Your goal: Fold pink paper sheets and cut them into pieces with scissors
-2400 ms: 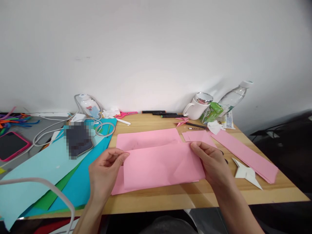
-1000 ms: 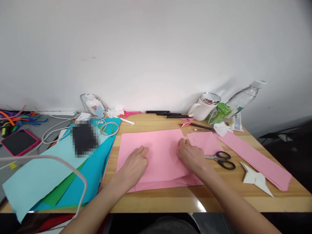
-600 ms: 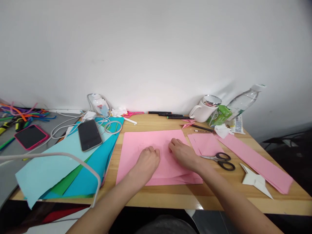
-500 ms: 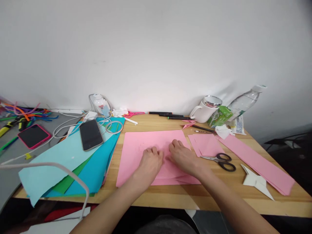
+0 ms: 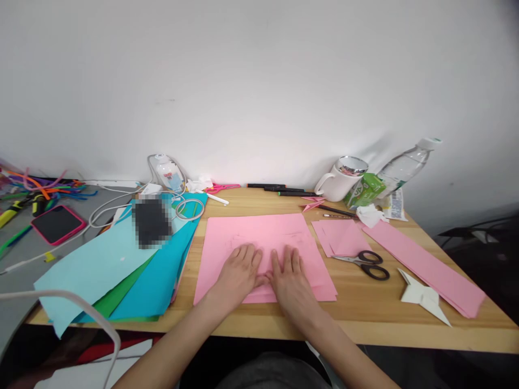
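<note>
A stack of pink paper (image 5: 263, 224) lies at the middle of the desk, and both hands rest on it. My left hand (image 5: 239, 270) lies palm down on its left part, fingers stretched forward and close together. My right hand (image 5: 291, 275) is beside it with its fingers spread flat. The two thumbs meet or nearly meet between the hands. A smaller pink sheet seems to lie under the fingers, but its shape blends into the stack. Just right of the stack are small pink paper pieces (image 5: 343, 237) and black-handled scissors (image 5: 371, 265).
Blue and green sheets (image 5: 162, 281) lie left, under a blurred dark phone (image 5: 152, 221) and a white cable (image 5: 190, 209). A mug (image 5: 338, 181), green carton (image 5: 366, 190) and tilted bottle (image 5: 407, 165) stand back right. Pink strips (image 5: 430, 270) and a folded white star (image 5: 424, 294) lie right.
Both hands have moved toward me and flattened from curled fingers to stretched ones. The right hand has also come a little left. The view has shifted slightly.
</note>
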`<state>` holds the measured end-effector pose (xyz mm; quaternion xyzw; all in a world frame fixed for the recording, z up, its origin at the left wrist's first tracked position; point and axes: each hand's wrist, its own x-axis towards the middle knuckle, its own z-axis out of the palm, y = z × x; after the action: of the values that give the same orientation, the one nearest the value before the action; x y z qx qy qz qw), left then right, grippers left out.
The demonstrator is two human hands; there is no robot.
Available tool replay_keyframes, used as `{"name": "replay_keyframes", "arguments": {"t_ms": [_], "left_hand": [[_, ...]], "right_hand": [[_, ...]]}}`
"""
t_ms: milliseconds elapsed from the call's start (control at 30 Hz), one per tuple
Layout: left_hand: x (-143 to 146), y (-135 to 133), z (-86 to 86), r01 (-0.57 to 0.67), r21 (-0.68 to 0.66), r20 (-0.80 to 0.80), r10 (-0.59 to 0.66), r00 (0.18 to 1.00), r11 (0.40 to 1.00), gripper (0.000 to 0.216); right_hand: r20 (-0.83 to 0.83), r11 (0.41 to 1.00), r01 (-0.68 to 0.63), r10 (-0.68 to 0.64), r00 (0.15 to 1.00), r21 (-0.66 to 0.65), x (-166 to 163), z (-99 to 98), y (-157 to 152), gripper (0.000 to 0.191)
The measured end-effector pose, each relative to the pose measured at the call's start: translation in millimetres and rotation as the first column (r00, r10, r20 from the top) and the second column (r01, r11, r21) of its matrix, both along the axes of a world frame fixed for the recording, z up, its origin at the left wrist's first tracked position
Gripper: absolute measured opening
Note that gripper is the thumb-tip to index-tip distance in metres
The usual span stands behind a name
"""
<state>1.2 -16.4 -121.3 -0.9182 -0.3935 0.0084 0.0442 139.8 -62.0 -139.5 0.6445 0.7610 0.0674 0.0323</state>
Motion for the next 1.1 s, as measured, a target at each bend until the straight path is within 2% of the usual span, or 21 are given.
{"name": "replay_keyframes", "arguments": {"t_ms": [133,300,500,733,867,1100], "left_hand": [[-9.4,-1.2,-4.9,0.066,-0.011,0.034,-0.065,0.997,0.998,0.078],[-11.5,-0.5,-6.6,0.092,0.001,0.038,-0.092,0.995,0.996,0.093],[-9.4,1.8,-0.2,0.079,-0.069,0.013,-0.079,0.997,0.994,0.103],[-9.3,3.8,1.3,0.061,-0.103,0.004,-0.061,0.998,0.993,0.102],[-12.1,4.4,-2.1,0.077,-0.097,0.021,-0.075,0.997,0.992,0.101],[-11.2,7.2,4.6,0.015,-0.224,0.085,0.005,0.996,0.975,0.1]], "right_hand": [[-0.036,0.999,0.04,-0.04,0.999,0.016,-1.0,-6.4,-4.8,0.058],[-0.09,0.999,0.034,-0.032,0.995,0.015,1.7,-11.4,-8.5,0.067],[-0.136,0.999,0.024,-0.019,0.991,0.034,16.0,-15.9,-15.9,0.06],[-0.088,0.998,0.056,-0.057,0.994,-0.021,40.8,-9.3,-25.2,0.051],[-0.096,0.996,0.072,-0.076,0.992,-0.043,64.9,-12.6,-29.1,0.049],[-0.116,0.989,0.143,-0.138,0.984,0.037,101.6,-23.4,-37.2,0.05]]}}
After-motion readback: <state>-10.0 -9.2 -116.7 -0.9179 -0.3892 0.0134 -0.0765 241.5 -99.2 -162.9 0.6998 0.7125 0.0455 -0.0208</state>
